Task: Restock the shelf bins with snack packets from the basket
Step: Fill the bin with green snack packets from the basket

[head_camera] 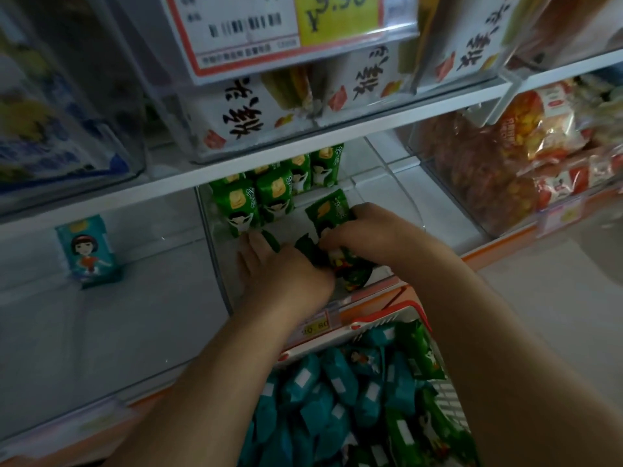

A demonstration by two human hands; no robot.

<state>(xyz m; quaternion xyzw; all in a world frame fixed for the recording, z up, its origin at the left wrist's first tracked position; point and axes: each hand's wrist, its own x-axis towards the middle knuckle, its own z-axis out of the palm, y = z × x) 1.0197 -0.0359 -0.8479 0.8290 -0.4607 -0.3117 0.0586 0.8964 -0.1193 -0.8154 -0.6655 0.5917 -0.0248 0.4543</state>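
Observation:
Both my hands reach into a clear shelf bin (215,251) that holds green snack packets. Several green packets (273,193) stand upright in rows at the bin's back. My right hand (364,230) grips a green packet (328,210) that leans at an angle. My left hand (279,267) lies over further green packets (350,271) at the bin's front, fingers stretched toward the standing rows; its grip is hidden. Below, a red and white basket (377,318) is full of teal and green packets (337,379).
A single teal packet (89,252) stands in the clear bin to the left. On the right a bin holds red and orange packets (539,136). The shelf above carries bins of white packets (256,112) and a price tag (276,32) overhanging the work area.

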